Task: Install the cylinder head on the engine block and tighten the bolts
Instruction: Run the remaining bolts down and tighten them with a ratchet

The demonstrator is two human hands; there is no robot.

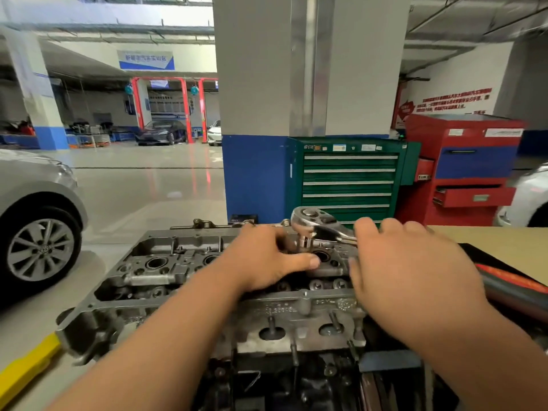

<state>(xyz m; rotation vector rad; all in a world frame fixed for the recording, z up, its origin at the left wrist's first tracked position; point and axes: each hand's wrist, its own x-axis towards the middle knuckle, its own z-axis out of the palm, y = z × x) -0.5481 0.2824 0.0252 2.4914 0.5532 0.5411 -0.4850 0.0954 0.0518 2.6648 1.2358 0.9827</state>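
Observation:
The grey metal cylinder head (166, 271) lies across the dark engine block (296, 378) in front of me. A chrome ratchet wrench (311, 222) stands upright over a bolt hole near the head's far right, its socket (304, 242) pointing down. My right hand (415, 271) covers the ratchet's handle, fingers wrapped over it. My left hand (267, 259) rests on the head just left of the socket, thumb stretched toward it and fingers around the socket's base. The bolt under the socket is hidden.
A green tool cabinet (350, 179) and a red tool cart (465, 170) stand behind the engine by a white and blue pillar (255, 173). A grey car (38, 226) is parked at left. A wooden bench top (504, 241) with a black and red case (516, 280) lies at right.

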